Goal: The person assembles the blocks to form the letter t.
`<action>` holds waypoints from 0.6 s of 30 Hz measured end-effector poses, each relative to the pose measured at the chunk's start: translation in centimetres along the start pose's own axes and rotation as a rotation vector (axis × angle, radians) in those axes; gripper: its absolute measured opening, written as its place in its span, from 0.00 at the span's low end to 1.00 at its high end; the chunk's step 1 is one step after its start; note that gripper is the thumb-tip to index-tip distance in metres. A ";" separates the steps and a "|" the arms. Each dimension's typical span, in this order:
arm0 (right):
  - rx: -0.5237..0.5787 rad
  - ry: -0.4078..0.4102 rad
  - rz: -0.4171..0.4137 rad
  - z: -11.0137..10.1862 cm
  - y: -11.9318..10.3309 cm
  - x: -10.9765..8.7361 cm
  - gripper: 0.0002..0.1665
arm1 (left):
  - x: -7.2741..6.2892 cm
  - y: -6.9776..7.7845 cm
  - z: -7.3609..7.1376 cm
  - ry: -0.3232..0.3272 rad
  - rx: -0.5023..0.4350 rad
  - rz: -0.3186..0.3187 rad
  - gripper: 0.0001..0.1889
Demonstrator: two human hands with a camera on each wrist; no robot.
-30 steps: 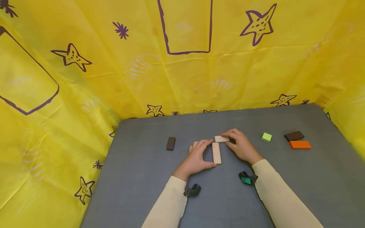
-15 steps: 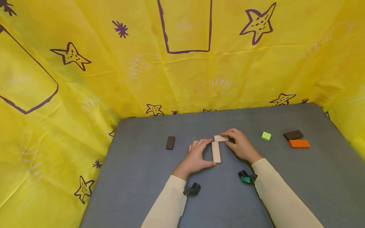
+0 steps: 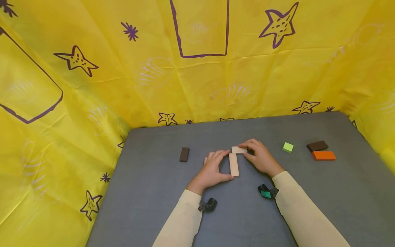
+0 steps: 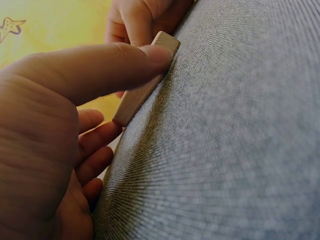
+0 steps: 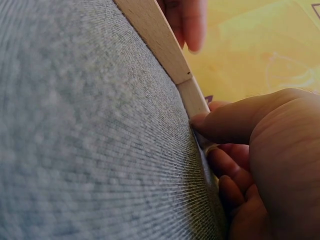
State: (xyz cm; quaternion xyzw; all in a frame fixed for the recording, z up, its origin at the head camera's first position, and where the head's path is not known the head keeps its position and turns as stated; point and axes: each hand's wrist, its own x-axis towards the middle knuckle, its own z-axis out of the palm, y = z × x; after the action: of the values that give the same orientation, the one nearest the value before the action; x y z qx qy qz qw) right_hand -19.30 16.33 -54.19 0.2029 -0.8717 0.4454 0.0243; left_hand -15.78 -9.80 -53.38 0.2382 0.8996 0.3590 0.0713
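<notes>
Two pale wooden blocks lie flat on the grey cloth, forming a corner in the head view. My left hand (image 3: 213,171) spans the lengthwise block (image 3: 234,165), thumb at its near end and index finger by its far end. In the left wrist view, the thumb overlaps this lengthwise block (image 4: 137,97). The crosswise block (image 3: 237,150) sits against its far end. Thumb and fingers of my right hand (image 3: 262,159) pinch the crosswise block's right part, which they partly cover. The right wrist view shows the crosswise block (image 5: 193,96) meeting the lengthwise block (image 5: 157,37) end to side.
To the left lies a dark brown block (image 3: 184,154). On the right are a small lime green block (image 3: 288,147), another dark brown block (image 3: 318,146) and an orange block (image 3: 324,156) close together. A yellow patterned curtain (image 3: 197,89) hangs behind the grey-covered table (image 3: 148,192).
</notes>
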 end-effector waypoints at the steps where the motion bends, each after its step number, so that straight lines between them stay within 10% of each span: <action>1: 0.002 -0.001 0.002 0.0 0.0 0.0 0.19 | 0.0 0.0 0.0 0.000 -0.006 -0.001 0.51; 18: 0.015 -0.003 0.024 -0.1 0.1 0.0 0.22 | -0.3 -0.8 -1.1 0.241 -0.294 0.101 0.37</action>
State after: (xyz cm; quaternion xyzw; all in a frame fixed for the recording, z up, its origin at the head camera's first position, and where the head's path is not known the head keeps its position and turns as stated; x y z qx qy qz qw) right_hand -19.34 16.48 -54.15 0.1932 -0.8708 0.4517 0.0163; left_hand -16.16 -11.14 -53.11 0.2255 0.8263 0.5156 -0.0210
